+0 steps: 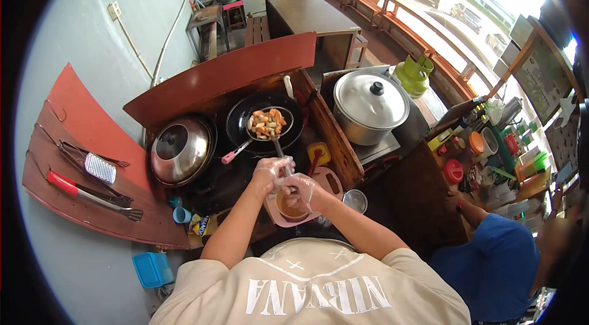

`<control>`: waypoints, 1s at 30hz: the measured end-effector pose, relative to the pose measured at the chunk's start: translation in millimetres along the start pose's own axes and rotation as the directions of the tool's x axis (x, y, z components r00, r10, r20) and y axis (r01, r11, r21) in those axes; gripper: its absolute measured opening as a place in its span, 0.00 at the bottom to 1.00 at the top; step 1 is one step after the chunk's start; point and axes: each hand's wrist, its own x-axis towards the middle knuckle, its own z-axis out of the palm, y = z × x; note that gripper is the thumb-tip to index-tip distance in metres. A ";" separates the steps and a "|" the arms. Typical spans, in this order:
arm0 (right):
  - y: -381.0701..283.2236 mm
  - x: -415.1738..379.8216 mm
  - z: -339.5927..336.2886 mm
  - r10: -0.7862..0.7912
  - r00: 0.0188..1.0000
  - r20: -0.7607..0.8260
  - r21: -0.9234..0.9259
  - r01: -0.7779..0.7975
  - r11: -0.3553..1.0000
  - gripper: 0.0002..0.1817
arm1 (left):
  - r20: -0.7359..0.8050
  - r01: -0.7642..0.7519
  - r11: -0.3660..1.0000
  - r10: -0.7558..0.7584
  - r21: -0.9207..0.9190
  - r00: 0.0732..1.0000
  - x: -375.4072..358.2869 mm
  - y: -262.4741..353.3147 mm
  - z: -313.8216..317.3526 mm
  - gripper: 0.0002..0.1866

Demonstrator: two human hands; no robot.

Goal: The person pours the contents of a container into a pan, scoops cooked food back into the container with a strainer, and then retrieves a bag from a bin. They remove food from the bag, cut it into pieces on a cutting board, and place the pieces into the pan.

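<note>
A long-handled strainer (pixel 278 146) holds orange and pale food pieces (pixel 266 123) over the black wok (pixel 238 122). My left hand (pixel 270 174), in a clear plastic glove, is closed round the strainer's handle. Lower down, my gloved right hand (pixel 305 192) is closed at the handle's near end; its fingers partly hide that end. Beneath my right hand a bowl of brownish liquid (pixel 291 208) rests on a pink board (pixel 332 183). A utensil with a pink handle (pixel 229 157) leans at the wok's left edge.
A lidded pan (pixel 181 150) stands left of the wok, and a large lidded pot (pixel 370 108) to the right. Utensils such as a grater (pixel 100 168) hang on a red board (pixel 55 205). A person in a blue shirt (pixel 491 267) is at the right, near a counter of containers.
</note>
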 end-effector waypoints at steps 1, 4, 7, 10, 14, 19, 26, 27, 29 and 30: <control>0.6 -0.4 3.8 0.004 1.000 -0.002 0.007 -0.004 1.000 0.13 | 0.002 0.003 0.993 -0.003 -0.120 1.000 14.0 -13.4 -7.8 0.07; 7.9 2.0 -8.2 0.053 0.999 0.013 -0.457 -0.041 0.889 0.22 | -0.016 -0.063 0.982 0.062 -0.178 0.998 12.0 -14.2 -17.4 0.05; 7.2 -14.3 -15.3 0.158 0.980 0.121 -0.639 -0.045 0.768 0.27 | -0.087 -0.162 0.984 0.155 -0.079 0.984 7.7 -9.2 -38.6 0.04; 14.5 -23.6 -33.4 0.186 0.980 0.073 -0.724 -0.076 0.685 0.29 | -0.056 -0.161 0.985 0.158 -0.066 0.986 -0.6 -13.9 -55.2 0.05; 8.3 -38.7 -43.8 0.165 0.986 -0.035 -0.716 -0.140 0.684 0.29 | -0.006 -0.166 0.985 0.166 -0.034 0.986 -2.2 -15.3 -67.4 0.08; 7.4 -43.5 -61.0 0.186 0.967 -0.176 -0.680 -0.256 0.687 0.32 | -0.010 -0.172 0.982 0.172 -0.083 0.985 -4.6 -11.5 -64.2 0.09; 16.9 -47.6 -81.0 0.150 0.949 -0.279 -0.636 -0.299 0.711 0.29 | -0.047 -0.184 0.978 0.180 -0.096 0.982 3.6 -17.7 -64.5 0.09; 19.2 -47.7 -85.5 0.146 0.944 -0.296 -0.613 -0.305 0.728 0.29 | -0.040 -0.172 0.981 0.169 -0.092 0.985 4.1 -17.4 -64.8 0.10; 22.7 -50.4 -91.2 0.122 0.946 -0.302 -0.594 -0.286 0.752 0.29 | -0.070 -0.194 0.976 0.188 -0.095 0.980 4.2 -23.9 -63.8 0.12; 23.3 -51.5 -92.6 0.094 0.948 -0.304 -0.576 -0.262 0.774 0.30 | -0.041 -0.179 0.981 0.177 -0.079 0.983 4.8 -25.3 -66.0 0.14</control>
